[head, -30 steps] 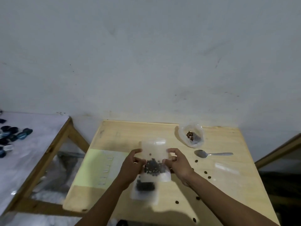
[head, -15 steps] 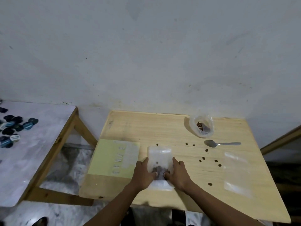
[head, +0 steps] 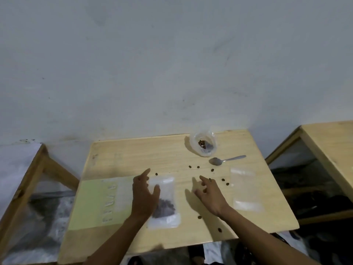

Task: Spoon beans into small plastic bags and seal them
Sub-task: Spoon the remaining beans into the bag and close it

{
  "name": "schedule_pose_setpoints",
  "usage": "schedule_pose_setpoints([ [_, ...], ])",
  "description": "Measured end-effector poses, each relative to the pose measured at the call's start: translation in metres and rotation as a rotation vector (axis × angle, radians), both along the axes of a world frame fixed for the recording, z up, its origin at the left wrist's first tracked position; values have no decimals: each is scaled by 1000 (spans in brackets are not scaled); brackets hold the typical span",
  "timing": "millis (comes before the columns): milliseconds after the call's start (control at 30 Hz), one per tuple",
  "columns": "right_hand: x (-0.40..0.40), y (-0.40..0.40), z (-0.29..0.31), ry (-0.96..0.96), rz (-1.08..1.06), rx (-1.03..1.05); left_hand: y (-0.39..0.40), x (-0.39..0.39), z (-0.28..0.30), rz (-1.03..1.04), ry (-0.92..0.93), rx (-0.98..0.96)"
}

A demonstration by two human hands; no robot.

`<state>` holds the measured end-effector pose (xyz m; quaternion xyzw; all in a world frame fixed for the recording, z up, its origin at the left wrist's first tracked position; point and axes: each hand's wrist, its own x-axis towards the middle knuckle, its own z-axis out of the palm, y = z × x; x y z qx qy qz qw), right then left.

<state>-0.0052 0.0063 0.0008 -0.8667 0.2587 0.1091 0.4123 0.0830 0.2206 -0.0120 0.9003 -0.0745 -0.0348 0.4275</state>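
The pale yellow wooden counter (head: 133, 155) lay before me, a light green sheet (head: 89, 203) on it. My clear small plastic bag (head: 165, 202) showed dark brown beans (head: 165, 207). The spoon (head: 226, 160) was silver-grey metal, the wall (head: 172, 64) grey-white and smudged.

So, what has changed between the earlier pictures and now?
Both hands have let go of the filled bag, which now lies flat on the table. The left hand hovers open at the bag's left edge; the right hand has moved right, toward the spilled beans. The spoon, the bean supply bag and the empty bag stayed put.
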Motion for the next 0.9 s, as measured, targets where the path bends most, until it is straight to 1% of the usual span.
schedule_pose_setpoints([
  [67, -10, -33, 3, -1, -86, -42, -30, 2, 7, -99, -32, -55],
  [100, -15, -51, 2, -6, -132, -70, -48, 2, 8, -153, -4, -87],
  [133, -20, -67, 2, 2, -173, -97, -66, 2, 9, -206, 63, -118],
  [233, -38, -111, -6, 55, -310, -118, -125, -7, 6, -325, 417, -136],
  [333, -54, -139, -12, 141, -389, -132, -177, -25, 8, -323, 820, -222],
  [367, -58, -144, -15, 170, -401, -127, -191, -32, 9, -311, 905, -237],
  [400, -62, -147, -18, 199, -399, -120, -204, -38, 7, -314, 946, -221],
  [500, -68, -150, -25, 237, -387, -98, -231, -54, -4, -349, 949, -114],
  [600, -67, -153, -32, 229, -421, -61, -244, -62, -11, -340, 916, -74],
  [700, -65, -158, -37, 179, -560, 103, -251, -63, -13, -326, 900, -74],
  [800, -63, -162, -38, 59, -724, 303, -255, -65, -14, -286, 945, -112],
  [900, -61, -165, -33, -28, -749, 405, -256, -69, -14, -277, 956, -170],
])
